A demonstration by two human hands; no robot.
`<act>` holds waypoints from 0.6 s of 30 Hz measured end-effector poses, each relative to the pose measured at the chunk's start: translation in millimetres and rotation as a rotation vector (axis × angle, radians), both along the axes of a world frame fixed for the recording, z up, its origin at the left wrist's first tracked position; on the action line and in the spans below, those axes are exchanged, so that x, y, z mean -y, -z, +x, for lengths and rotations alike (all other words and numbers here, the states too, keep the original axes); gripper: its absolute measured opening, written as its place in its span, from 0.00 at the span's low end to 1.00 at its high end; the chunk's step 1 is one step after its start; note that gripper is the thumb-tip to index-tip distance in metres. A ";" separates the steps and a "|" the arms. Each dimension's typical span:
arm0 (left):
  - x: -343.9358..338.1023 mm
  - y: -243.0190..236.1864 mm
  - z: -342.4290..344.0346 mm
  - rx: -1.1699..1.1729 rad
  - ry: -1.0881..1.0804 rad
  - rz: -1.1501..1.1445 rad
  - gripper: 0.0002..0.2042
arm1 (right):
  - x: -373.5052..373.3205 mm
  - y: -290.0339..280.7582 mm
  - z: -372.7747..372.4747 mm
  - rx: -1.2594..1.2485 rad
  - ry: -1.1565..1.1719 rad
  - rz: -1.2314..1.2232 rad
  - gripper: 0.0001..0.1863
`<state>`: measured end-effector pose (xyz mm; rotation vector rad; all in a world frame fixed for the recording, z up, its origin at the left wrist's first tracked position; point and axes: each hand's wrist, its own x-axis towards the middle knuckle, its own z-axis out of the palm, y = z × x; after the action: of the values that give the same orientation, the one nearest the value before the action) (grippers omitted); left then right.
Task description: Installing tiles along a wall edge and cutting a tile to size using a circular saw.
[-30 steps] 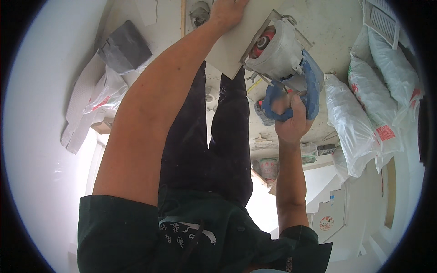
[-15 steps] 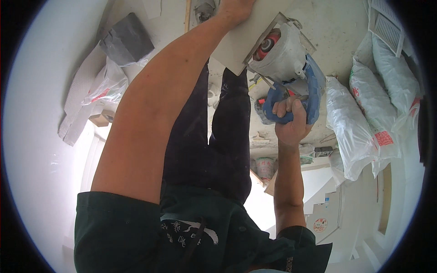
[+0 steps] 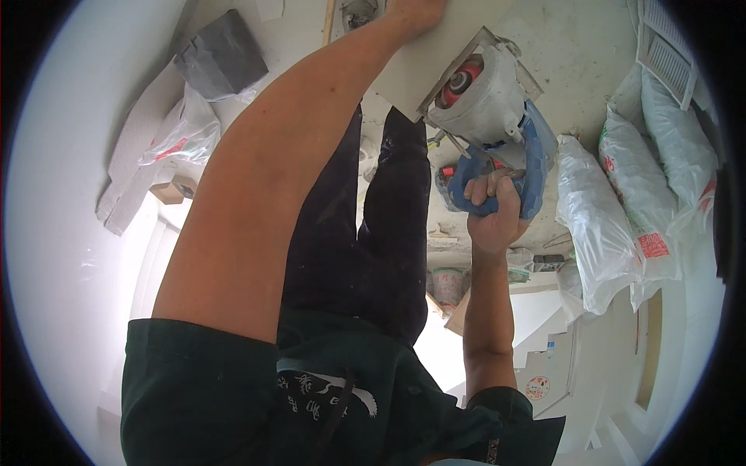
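In my right hand [image 3: 497, 206] is the blue loop handle of a dusty circular saw [image 3: 478, 105], the fingers wrapped round it. The saw's metal base plate rests at the edge of a pale flat panel [image 3: 396, 74], and a red and black round part shows inside its frame. My left arm reaches across to the top of the view. There my left hand [image 3: 420, 14] lies on or against the panel; its fingers run out of the picture. The blade and the cutting edge are hidden.
Several stuffed white sacks [image 3: 594, 225] line the right side, beneath a white louvred panel [image 3: 667, 54]. On the left are a dark grey box [image 3: 221, 58] and a clear plastic bag [image 3: 185, 136]. Buckets [image 3: 449, 287] and loose items lie on the dusty floor behind my legs.
The saw and my right hand look almost still, with only a slight shift in the view. My left hand stays at the panel.
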<state>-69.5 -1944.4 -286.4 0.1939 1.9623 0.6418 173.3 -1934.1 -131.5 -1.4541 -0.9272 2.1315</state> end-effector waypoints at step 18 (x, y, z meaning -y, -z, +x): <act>-5.8 41.6 8.9 0.122 -0.011 -0.015 0.43 | 11.4 12.2 27.6 0.085 -0.052 -0.011 0.08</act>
<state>-60.6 -1938.6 -327.9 0.1315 1.8516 0.6311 200.9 -1945.5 -143.7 -1.5526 -0.9954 2.1295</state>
